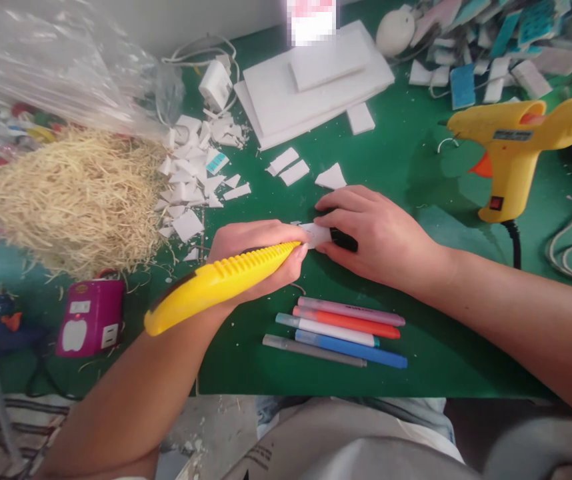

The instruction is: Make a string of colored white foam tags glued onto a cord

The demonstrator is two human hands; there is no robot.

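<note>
My left hand (261,257) is closed around a yellow utility knife (221,283), whose ridged narrow end points right towards my other hand. Its blade cannot be made out. A small white foam board piece (316,235) lies between my two hands. The thumb and fingers of my right hand (361,223) grip it at its right end, and my left fingertips touch its left end. Just beyond them lie several white offcuts (295,172). Nearer my body, several felt-tip markers (351,333) rest side by side on the green table (236,360).
A yellow glue gun (511,153) with its cord stands at right. White foam boards (316,93) are stacked at the back. At left are a pile of straw shreds (71,200), white scraps (186,173), a magenta power socket (91,317) and a dark blue glue gun (3,327).
</note>
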